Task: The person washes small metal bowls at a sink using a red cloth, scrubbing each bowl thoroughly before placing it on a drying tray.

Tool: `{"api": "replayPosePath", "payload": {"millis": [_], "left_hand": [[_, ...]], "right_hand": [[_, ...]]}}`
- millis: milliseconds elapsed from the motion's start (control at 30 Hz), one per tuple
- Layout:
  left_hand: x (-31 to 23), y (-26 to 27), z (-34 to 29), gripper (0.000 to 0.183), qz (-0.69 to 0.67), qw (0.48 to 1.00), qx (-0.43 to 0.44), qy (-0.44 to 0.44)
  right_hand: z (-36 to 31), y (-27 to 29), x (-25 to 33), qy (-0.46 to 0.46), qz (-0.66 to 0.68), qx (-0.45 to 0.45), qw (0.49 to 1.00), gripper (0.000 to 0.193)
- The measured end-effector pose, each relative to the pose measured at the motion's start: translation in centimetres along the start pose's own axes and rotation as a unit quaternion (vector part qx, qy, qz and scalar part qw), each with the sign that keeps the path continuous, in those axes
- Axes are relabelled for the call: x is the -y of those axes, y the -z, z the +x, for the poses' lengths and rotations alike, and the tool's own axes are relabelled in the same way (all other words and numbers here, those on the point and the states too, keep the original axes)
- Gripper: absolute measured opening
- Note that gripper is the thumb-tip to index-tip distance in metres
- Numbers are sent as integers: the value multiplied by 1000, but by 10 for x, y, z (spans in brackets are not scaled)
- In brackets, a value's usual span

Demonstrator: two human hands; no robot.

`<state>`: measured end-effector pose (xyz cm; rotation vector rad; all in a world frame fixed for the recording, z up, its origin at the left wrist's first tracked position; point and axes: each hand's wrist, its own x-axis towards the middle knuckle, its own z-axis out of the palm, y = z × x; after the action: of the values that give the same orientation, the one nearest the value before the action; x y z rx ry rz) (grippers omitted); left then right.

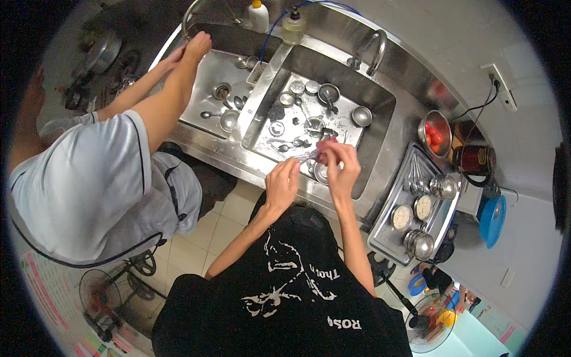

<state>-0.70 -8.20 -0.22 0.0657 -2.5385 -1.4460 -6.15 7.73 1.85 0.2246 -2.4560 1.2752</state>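
Over the front of the right-hand sink basin [382,122], my left hand [281,185] pinches the end of a thin metal utensil [307,157], whose kind I cannot make out. Its other end meets a pinkish-red scrubbing pad [325,146] gripped by my right hand [344,169]. Beneath my hands lie several spoons [286,146], small metal cups [287,99] and a dark scouring pad [276,112]. A round metal bowl [361,116] sits at the basin's right side, and a dark-looking pan [328,94] toward the back. Part of another bowl [322,173] shows between my hands.
At left, a co-worker [83,184] reaches under the faucet over the other basin [199,116]. Soap bottles [293,28] stand behind. A second faucet [376,50] curves over the back right. To the right are a tray [380,229] of metal bowls and a bowl of tomatoes [427,126].
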Motion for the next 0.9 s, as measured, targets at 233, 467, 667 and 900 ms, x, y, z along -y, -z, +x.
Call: {"api": "replayPosePath", "payload": {"millis": [233,467,667,900], "left_hand": [[49,34,5,24,-10,993,67,101],[162,76,85,28,265,933,-32,242],[297,78,153,41,423,849,133,288],[429,43,168,58,431,814,239,308]], "right_hand": [[6,-9,-62,-189,74,22,979,27],[-38,-12,-64,-308,165,29,937,25],[-73,-8,-57,-408,283,-9,868,22],[-102,32,-49,-448,262,-111,848,28]]}}
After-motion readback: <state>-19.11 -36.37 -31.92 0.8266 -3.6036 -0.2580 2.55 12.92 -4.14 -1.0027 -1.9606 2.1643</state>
